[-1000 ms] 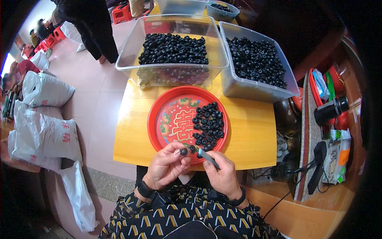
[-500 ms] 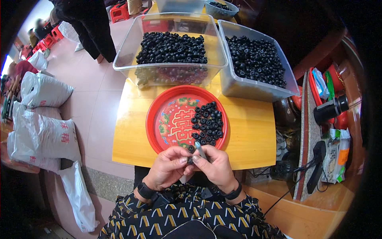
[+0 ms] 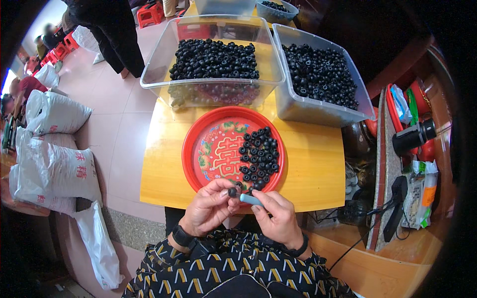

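Note:
Between my left thumb and fingers is a small round black part [image 3: 232,192], gripped by my left hand [image 3: 208,206] just over the near rim of the tray. My right hand [image 3: 276,216] is closed around a slim light-blue stick-like tool [image 3: 251,199], whose rounded end points toward the left hand; its other end is hidden in the palm. The right fingertips reach the near edge of the red round tray [image 3: 191,171], close to a few black parts. Several ring-shaped black parts [image 3: 261,154] lie gathered on the tray's right side.
Behind the tray stand two clear plastic bins, the left bin [image 3: 149,82] and right bin [image 3: 318,116], both holding many black parts. White sacks [image 3: 64,169] sit on the floor at left. A side shelf [image 3: 380,198] with cables and packages is at right. A person's dark-trousered legs [image 3: 112,35] stand far left.
My hands have moved apart slightly. The blue tool has swung from pointing upward to lying nearly level, toward the left hand. The black part has come up into view in the left fingertips.

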### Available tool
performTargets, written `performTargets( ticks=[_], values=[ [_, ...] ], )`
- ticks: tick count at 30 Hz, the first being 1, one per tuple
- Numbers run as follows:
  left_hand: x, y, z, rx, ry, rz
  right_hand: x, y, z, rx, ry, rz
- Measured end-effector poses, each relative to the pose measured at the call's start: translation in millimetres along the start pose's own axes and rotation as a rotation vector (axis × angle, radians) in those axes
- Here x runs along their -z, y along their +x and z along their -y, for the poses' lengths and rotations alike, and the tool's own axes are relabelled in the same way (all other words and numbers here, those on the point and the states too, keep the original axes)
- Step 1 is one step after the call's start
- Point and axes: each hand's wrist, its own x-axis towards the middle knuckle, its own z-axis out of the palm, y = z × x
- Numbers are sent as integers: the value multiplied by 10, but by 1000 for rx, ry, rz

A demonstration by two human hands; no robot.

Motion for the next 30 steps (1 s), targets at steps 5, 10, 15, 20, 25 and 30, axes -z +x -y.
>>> performTargets(
  ticks=[5, 10, 15, 20, 25, 30],
  values=[
    [-11, 7, -8, 12, -31, 25, -3, 6, -21, 112, -90, -1],
    [-22, 11, -10, 7, -18, 25, -14, 17, -37, 107, -102, -9],
    [-2, 15, 1, 9, -25, 46, -10, 24, -46, 111, -109, -10],
    [34, -5, -14, 83, -28, 149, 11, -2, -67, 32, -166, -32],
    [-21, -22, 13, 133, -34, 171, 48, 26, -238, -48, -238, -217],
    [-42, 8, 45, 56, -49, 114, -25, 51, -90, -149, 74, -115]
  ],
)
